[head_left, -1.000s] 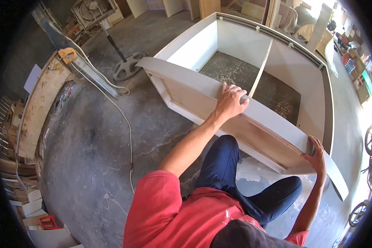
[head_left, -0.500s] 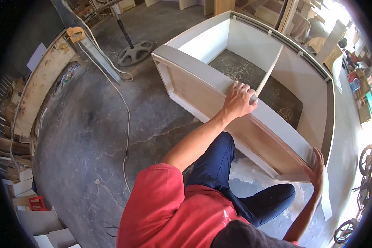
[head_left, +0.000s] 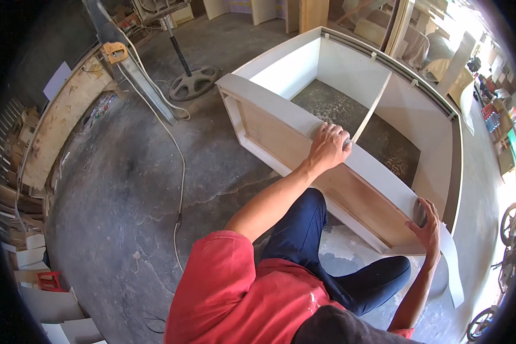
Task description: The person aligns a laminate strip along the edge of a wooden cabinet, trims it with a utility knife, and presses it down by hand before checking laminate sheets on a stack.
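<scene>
We find the white frame [head_left: 361, 198] standing on the floor [head_left: 126, 189] before the knees, with a white strip [head_left: 269, 104] along its near top edge and the loose end hanging past the right corner. The hands are apart: the left hand [head_left: 329, 146] is clamped over the strip near midspan, the right hand [head_left: 427, 226] grips it by the corner. We judge the step to be seating the strip; the next move calls for even alignment and firm pressure toward that loose end.
</scene>
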